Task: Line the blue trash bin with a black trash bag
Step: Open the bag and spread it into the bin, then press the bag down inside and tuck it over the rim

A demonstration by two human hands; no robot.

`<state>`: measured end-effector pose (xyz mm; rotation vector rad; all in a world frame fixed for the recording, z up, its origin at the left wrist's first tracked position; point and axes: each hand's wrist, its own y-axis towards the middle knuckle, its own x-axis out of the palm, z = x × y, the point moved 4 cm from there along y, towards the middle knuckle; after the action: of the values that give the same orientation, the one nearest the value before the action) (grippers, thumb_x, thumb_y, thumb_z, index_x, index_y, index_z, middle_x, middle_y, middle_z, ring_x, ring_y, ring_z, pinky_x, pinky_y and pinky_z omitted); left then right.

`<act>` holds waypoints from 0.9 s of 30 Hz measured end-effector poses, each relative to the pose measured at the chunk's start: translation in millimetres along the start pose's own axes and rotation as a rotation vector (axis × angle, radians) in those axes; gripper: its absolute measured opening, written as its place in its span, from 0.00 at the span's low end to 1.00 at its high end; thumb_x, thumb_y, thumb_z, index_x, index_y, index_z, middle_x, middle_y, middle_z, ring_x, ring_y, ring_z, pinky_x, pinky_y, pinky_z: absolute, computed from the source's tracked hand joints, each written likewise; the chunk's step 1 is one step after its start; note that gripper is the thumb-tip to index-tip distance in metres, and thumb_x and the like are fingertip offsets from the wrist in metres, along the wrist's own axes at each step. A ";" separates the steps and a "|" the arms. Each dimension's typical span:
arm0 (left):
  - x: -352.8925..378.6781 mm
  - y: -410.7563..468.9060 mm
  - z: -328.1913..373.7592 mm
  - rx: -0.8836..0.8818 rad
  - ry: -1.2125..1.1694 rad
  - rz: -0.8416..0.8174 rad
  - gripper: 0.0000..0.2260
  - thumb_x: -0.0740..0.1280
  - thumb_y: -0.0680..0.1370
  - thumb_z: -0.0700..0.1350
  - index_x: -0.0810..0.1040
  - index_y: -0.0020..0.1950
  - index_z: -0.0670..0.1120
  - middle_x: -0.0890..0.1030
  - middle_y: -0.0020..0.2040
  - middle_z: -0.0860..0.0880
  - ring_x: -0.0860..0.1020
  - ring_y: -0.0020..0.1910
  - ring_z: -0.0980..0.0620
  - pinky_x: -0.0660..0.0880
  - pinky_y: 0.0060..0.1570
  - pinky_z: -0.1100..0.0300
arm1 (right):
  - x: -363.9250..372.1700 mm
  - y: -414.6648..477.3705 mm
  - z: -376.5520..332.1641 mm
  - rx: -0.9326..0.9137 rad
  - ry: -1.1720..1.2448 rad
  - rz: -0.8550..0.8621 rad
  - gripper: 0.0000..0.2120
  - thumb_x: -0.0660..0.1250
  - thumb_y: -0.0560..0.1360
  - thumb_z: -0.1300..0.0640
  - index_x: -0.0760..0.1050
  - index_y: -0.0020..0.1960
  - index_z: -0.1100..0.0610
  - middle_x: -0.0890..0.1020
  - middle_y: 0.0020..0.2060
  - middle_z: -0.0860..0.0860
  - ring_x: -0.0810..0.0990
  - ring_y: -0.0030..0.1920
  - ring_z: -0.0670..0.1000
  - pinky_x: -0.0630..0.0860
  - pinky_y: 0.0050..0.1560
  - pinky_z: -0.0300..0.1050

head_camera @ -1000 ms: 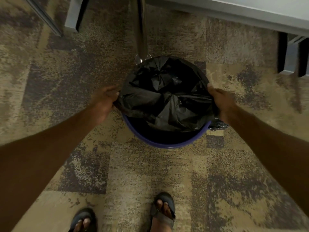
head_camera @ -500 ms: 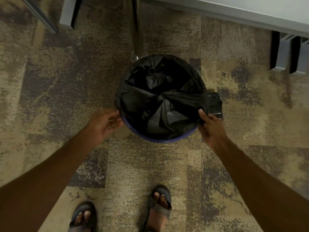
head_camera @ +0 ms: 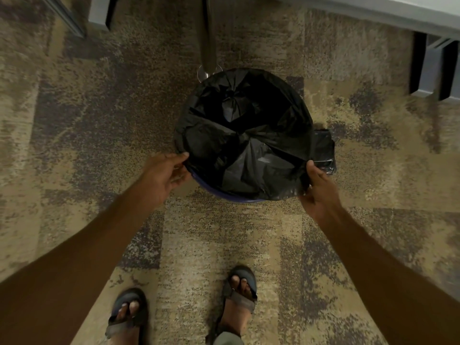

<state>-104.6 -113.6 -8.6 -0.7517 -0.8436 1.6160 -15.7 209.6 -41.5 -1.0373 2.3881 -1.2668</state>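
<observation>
Pinching the black trash bag [head_camera: 249, 145] hem at opposite near corners, the left hand [head_camera: 163, 174] and right hand [head_camera: 319, 186] flank the blue trash bin [head_camera: 224, 196] rim's uncovered near arc between them.

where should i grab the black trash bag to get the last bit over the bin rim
Take the loose hem of the black plastic trash bag along the near arc, between the left hand and right hand. There the round blue plastic bin's rim shows bare, while the far and side edges look already covered. Probably pinch the hem from inside and above, then draw it outward and down.
</observation>
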 end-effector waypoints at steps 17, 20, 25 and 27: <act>-3.9 -5.6 -31.6 -0.176 -0.356 -0.160 0.08 0.62 0.81 0.44 0.75 0.44 0.44 0.77 0.44 0.46 0.75 0.41 0.51 0.73 0.42 0.58 | -0.8 -14.2 22.5 0.194 0.060 -0.159 0.16 0.73 0.66 0.50 0.77 0.50 0.57 0.84 0.48 0.53 0.81 0.48 0.52 0.80 0.43 0.44; -5.1 -7.2 -32.0 -0.151 -0.298 -0.200 0.07 0.66 0.78 0.46 0.76 0.42 0.45 0.79 0.44 0.47 0.74 0.39 0.51 0.73 0.36 0.60 | -4.5 -16.0 29.2 0.233 0.066 -0.189 0.14 0.72 0.68 0.52 0.77 0.50 0.57 0.82 0.47 0.53 0.79 0.46 0.51 0.80 0.38 0.41; -6.6 -8.8 -34.7 -0.134 -0.262 -0.231 0.05 0.64 0.77 0.36 0.76 0.50 0.43 0.79 0.49 0.44 0.78 0.49 0.48 0.77 0.51 0.52 | -9.3 -19.7 37.9 0.267 0.054 -0.259 0.17 0.72 0.68 0.51 0.76 0.53 0.58 0.82 0.43 0.53 0.83 0.38 0.49 0.81 0.42 0.47; -7.7 -9.6 -36.4 -0.155 -0.277 -0.249 0.06 0.61 0.77 0.32 0.75 0.50 0.40 0.79 0.48 0.42 0.78 0.47 0.48 0.81 0.44 0.56 | -10.4 -21.2 41.5 0.273 0.092 -0.290 0.17 0.71 0.69 0.52 0.75 0.55 0.58 0.84 0.44 0.52 0.85 0.40 0.49 0.82 0.45 0.50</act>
<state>-67.9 -114.8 -20.0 -0.5101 -1.2236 1.4602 23.0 183.1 -50.3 -1.2929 2.0995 -1.7167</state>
